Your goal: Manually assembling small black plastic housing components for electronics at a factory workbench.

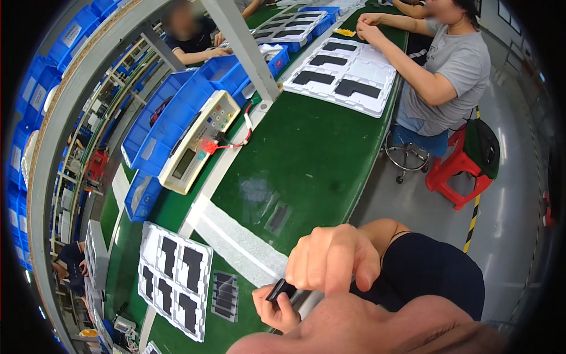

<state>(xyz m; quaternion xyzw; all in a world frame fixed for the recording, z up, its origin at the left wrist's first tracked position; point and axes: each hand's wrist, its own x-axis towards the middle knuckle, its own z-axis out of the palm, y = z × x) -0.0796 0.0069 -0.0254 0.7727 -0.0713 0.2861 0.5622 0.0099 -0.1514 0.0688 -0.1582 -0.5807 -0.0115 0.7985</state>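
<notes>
My left hand (276, 312) is closed on a small black flat piece (280, 290), held between thumb and fingers over the bench's near edge. Just above it is my right hand (333, 258), its fingers curled down against the piece's far end. Whatever those right fingers pinch is hidden behind the knuckles. Left of my hands lies a white tray (204, 283) holding several black L-shaped pieces. Between tray and hands, a clear sheet with dark strips (224, 296) rests on the green mat (283, 153). A whitish cloth strip (236, 245) runs across the mat up to my hands.
A cream meter (197, 144) with red and black leads stands beside blue bins (171, 115). Thin clear film (277, 218) lies on the mat. Farther up is another white tray (345, 76), where a seated person (448, 65) works. A red stool (457, 171) stands to the right.
</notes>
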